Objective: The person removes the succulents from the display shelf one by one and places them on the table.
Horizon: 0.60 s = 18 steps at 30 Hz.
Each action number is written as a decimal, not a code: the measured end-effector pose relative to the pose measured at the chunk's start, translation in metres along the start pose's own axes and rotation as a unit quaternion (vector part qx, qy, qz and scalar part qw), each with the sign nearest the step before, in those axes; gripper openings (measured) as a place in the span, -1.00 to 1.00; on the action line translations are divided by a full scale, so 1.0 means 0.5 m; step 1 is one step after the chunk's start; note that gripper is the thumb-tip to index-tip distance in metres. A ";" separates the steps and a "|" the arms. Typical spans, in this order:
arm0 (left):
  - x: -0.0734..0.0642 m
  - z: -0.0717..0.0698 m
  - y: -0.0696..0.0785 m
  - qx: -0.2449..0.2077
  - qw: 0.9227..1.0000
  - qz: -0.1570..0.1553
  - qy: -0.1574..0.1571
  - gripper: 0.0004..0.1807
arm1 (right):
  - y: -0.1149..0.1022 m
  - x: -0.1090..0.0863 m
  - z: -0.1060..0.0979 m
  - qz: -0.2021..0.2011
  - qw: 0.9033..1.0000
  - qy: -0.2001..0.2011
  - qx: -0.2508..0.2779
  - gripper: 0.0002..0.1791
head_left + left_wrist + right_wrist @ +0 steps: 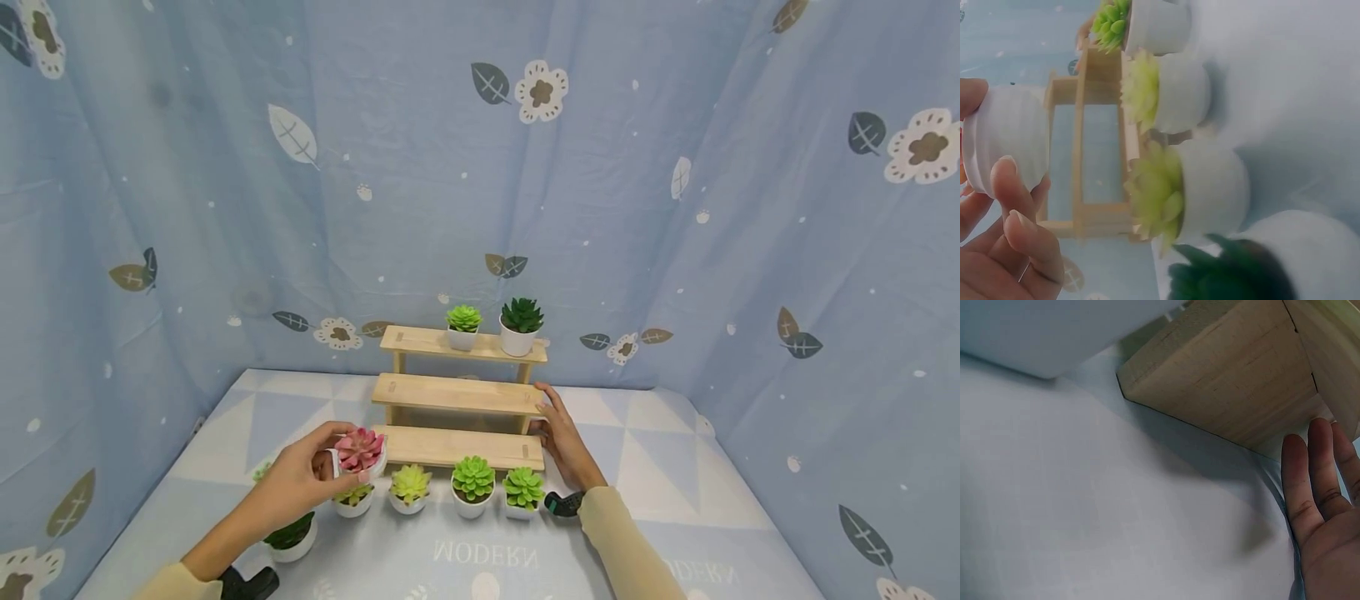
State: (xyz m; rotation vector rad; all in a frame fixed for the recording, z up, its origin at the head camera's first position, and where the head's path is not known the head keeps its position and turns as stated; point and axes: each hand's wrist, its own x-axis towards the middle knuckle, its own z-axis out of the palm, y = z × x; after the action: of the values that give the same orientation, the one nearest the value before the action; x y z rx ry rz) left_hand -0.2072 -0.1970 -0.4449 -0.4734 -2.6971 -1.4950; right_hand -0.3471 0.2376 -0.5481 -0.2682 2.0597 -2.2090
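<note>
From near-left cream sleeve (pixel 176 585), pinching pink succulent (pixel 362 447) by its pot (pixel 1013 134) in left hand (pixel 300 479), sparing leaves (pixel 351 454); with right hand (pixel 567 442) straight-fingered at right of wooden stand (pixel 459 393), perhaps touching to steady.

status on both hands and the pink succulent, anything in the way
Left hand holds pink succulent, raised. Right hand at right end of wooden stand. Potted succulents before bottom step, possibly in the way.

The table (pixel 652 458) bears a stepped wooden shelf (pixel 457 393) and potted succulents (pixel 472 483).
</note>
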 end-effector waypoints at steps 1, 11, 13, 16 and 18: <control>-0.003 0.002 -0.001 0.000 1.000 0.000 -0.002 -0.28 | 0.000 0.000 0.000 0.000 1.000 -0.001 -0.001 -0.34; -0.029 0.023 -0.011 0.018 0.999 0.023 -0.027 -0.31 | 0.004 0.001 -0.002 0.008 1.000 0.009 -0.004 -0.39; -0.032 0.027 -0.013 0.027 0.999 0.026 -0.026 -0.31 | 0.004 0.001 -0.002 0.008 1.000 0.011 -0.004 -0.41; -0.036 0.033 -0.017 0.043 0.999 0.019 -0.022 -0.31 | 0.004 0.003 -0.002 0.007 1.000 0.009 -0.006 -0.37; -0.039 0.036 -0.019 0.049 0.998 0.014 -0.020 -0.31 | 0.004 0.003 -0.002 0.005 1.000 0.007 -0.005 -0.34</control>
State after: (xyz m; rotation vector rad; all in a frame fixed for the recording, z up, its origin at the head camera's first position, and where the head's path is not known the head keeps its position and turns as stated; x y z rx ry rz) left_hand -0.1887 -0.1916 -0.4655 -0.5402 -2.7671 -1.3521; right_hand -0.3490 0.2380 -0.5502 -0.2432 2.0742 -2.2014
